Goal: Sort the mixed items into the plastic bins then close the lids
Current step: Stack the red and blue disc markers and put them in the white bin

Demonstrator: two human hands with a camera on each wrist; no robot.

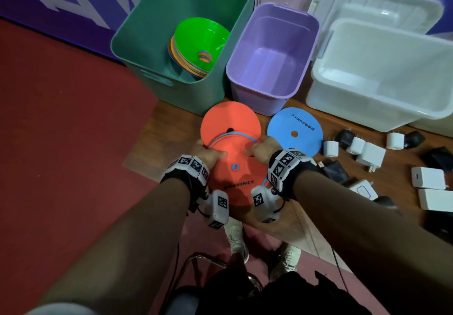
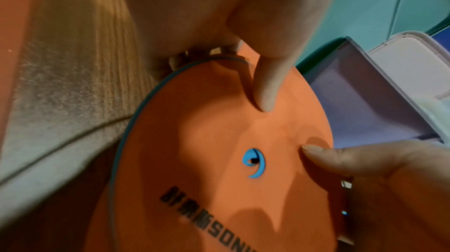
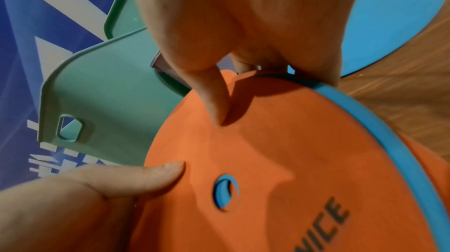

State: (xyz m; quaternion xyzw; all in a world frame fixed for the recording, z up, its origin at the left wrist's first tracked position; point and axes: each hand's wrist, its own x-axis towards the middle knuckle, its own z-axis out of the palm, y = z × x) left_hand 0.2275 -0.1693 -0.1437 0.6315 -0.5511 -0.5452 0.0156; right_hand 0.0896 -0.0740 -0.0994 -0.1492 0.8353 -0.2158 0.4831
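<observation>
Both hands grip a stack of flat discs above the floor: the left hand (image 1: 207,154) pinches the left rim and the right hand (image 1: 263,148) the right rim, thumbs pressed on top and fingers curled under the edge. The top of the stack is an orange disc (image 1: 235,177) printed with dark lettering; a thin blue disc edge (image 1: 230,134) shows just beneath it, and through its centre hole more blue is visible. Another orange disc (image 1: 229,118) lies on the wooden floor (image 1: 171,123) beyond the held stack, touching the foot of the green bin (image 1: 137,32). A lone blue disc (image 1: 294,128) lies flat just to the right of it, in front of the purple bin (image 1: 308,42). The green bin holds a nest of coloured cones (image 1: 198,45), green on top. To the right stand 2 white bins (image 1: 416,108), one behind the other. White and black charger plugs (image 1: 365,153) are scattered on the floor along the right edge of the head view. A red mat (image 1: 61,130) covers the floor on the left.
</observation>
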